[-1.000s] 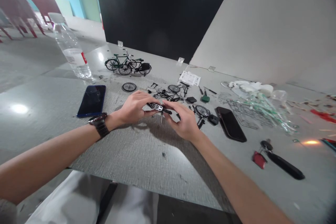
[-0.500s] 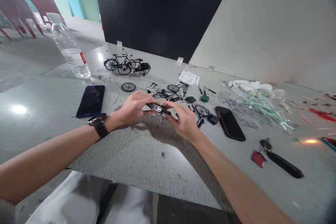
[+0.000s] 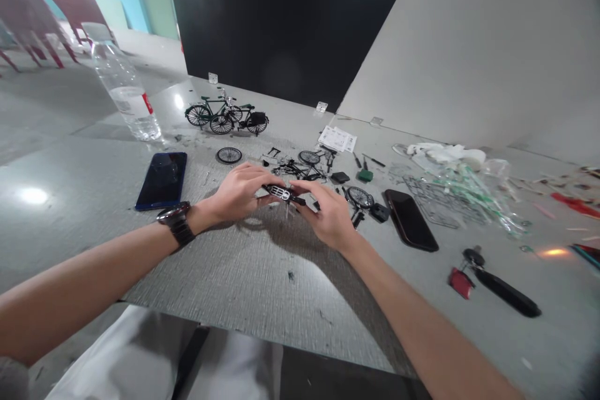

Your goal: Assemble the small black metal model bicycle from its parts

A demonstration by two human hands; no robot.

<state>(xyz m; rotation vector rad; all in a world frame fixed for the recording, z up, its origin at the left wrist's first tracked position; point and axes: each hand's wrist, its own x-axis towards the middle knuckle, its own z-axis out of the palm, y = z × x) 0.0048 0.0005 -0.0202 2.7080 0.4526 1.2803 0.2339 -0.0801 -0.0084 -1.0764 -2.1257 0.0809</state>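
Note:
Between my two hands, just above the table, is a small black and silver model bicycle part (image 3: 280,193) with a silver slotted rack. My left hand (image 3: 240,192) pinches its left end between thumb and fingers. On the other end, the fingers of my right hand (image 3: 327,214) are closed round a dark piece of it. Just beyond my fingers lie a black model bicycle frame (image 3: 295,169) and a loose wheel (image 3: 309,157). Another wheel (image 3: 360,197) rests to the right of my right hand, and one more wheel (image 3: 229,155) lies beyond my left hand.
Two assembled model bicycles (image 3: 226,114) stand at the back left, near a water bottle (image 3: 124,94). A blue phone (image 3: 162,180) lies left, a black phone (image 3: 411,220) right. Keys (image 3: 474,257), plastic wrapping (image 3: 482,184), screwdrivers (image 3: 365,162) and paper sheets (image 3: 337,139) lie rightward.

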